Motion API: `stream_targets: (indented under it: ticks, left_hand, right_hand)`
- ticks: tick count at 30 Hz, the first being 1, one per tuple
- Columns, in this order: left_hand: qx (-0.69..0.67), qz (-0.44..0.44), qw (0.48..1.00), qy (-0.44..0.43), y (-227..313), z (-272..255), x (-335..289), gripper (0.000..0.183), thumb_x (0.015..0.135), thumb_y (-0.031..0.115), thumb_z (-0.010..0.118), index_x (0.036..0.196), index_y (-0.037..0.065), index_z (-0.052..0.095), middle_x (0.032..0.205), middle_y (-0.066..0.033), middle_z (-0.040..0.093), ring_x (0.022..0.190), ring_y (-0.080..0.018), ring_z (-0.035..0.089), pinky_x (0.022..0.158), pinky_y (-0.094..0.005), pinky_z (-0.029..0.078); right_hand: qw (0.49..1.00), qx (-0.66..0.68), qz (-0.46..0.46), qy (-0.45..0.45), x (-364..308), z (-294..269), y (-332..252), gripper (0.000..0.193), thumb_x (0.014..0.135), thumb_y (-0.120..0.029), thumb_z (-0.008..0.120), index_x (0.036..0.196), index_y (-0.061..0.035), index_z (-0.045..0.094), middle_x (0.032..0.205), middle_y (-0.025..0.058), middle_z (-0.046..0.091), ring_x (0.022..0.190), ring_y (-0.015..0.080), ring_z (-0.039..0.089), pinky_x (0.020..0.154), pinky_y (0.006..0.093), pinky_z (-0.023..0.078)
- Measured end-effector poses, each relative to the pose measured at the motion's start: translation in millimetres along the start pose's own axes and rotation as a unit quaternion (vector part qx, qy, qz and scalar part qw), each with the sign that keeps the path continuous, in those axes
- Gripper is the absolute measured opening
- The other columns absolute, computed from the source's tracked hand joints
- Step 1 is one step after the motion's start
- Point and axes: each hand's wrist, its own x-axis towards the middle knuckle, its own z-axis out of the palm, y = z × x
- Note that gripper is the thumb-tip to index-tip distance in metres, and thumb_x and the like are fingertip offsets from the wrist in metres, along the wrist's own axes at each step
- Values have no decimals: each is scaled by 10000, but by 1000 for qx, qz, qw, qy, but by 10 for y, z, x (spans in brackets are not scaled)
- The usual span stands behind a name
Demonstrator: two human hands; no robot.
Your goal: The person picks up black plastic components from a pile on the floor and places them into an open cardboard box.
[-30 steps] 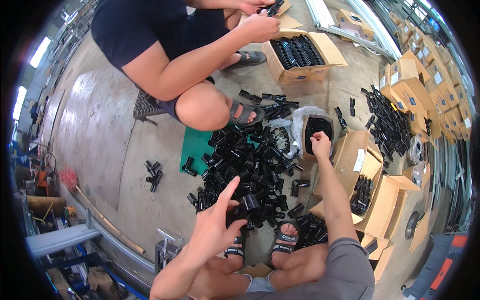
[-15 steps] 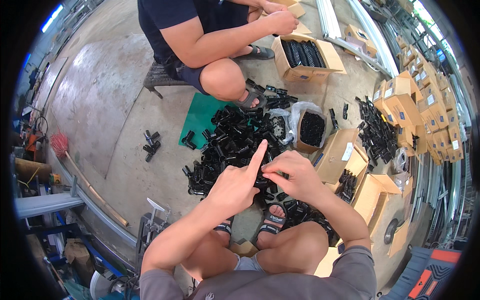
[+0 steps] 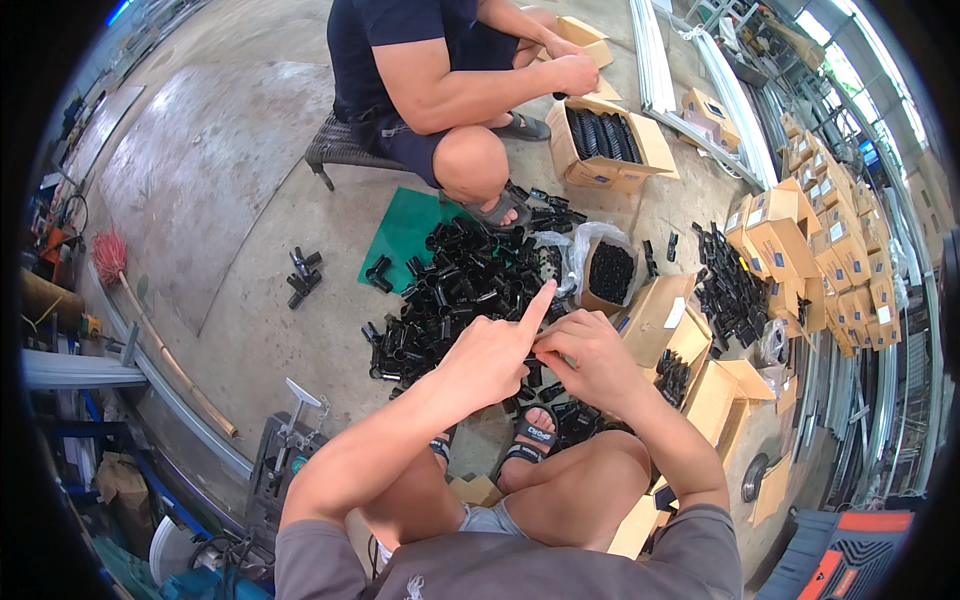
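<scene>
Over a heap of glossy black pipe-like fittings (image 3: pixel 440 305), my two hands meet. My left hand (image 3: pixel 490 358) points its index finger forward while the other fingers curl in; what they close on, if anything, is hidden. Beside it, my right hand (image 3: pixel 590 355) is closed in a pinch, thumb and fingertips together against the left hand. Anything between those fingertips is too small to make out. Just beyond the right hand stands an open carton (image 3: pixel 600 300) lined with clear plastic, full of small black parts (image 3: pixel 612 272).
Across the heap a co-worker (image 3: pixel 420 80) sits on a woven stool (image 3: pixel 345 150) beside a carton of black ribbed parts (image 3: pixel 605 135). A green sheet (image 3: pixel 395 235) lies under the heap. Cartons (image 3: pixel 785 235) stack at right; a red broom (image 3: pixel 110 255) lies left.
The whole view has shifted slightly, so the surroundings sit a little differently. My hands stay together in almost the same pose, the left index finger still extended.
</scene>
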Motion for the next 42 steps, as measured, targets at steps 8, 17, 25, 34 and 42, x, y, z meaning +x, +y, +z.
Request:
stream_targets:
  ticks: [8, 17, 25, 34, 42]
  left_hand:
    - [-80, -55, 994, 50, -56, -91, -84, 569, 791, 98, 813, 1227, 31, 453, 970, -221, 719, 923, -429, 705, 806, -489, 552]
    - [-172, -75, 969, 163, -160, -178, -124, 369, 800, 104, 834, 1034, 24, 560, 945, -145, 744, 927, -279, 748, 798, -352, 563]
    - [-402, -181, 883, 160, -165, -331, -10, 348, 843, 12, 808, 1082, 27, 556, 986, -58, 723, 868, -78, 637, 779, -236, 518]
    - [-504, -221, 817, 173, -341, -268, 104, 375, 853, -49, 779, 1130, 6, 533, 1068, -122, 724, 939, -127, 678, 832, -276, 554]
    - [-463, -290, 818, 178, -500, -192, 172, 382, 826, -93, 779, 1116, 3, 549, 1035, -136, 727, 937, -137, 684, 832, -272, 555]
  right_hand:
    - [974, 70, 141, 164, 57, -14, -35, 110, 886, -63, 703, 989, -41, 735, 964, 97, 732, 956, 294, 671, 847, 380, 500]
    - [926, 65, 334, 160, 12, 392, 1347, 219, 940, -187, 652, 1054, -22, 742, 907, 168, 744, 813, 280, 725, 754, 371, 552]
    - [933, -147, 325, -56, 59, 1205, 2725, 188, 893, -181, 640, 988, -80, 767, 923, 195, 739, 892, 381, 720, 806, 482, 576]
    - [911, -204, 347, -88, 352, 2274, 3690, 179, 895, -122, 605, 946, -86, 773, 936, 179, 747, 913, 366, 727, 804, 482, 587]
    - [911, -269, 310, -35, 360, 2865, 3938, 110, 867, -138, 622, 870, -99, 725, 927, 113, 736, 945, 277, 706, 798, 431, 545]
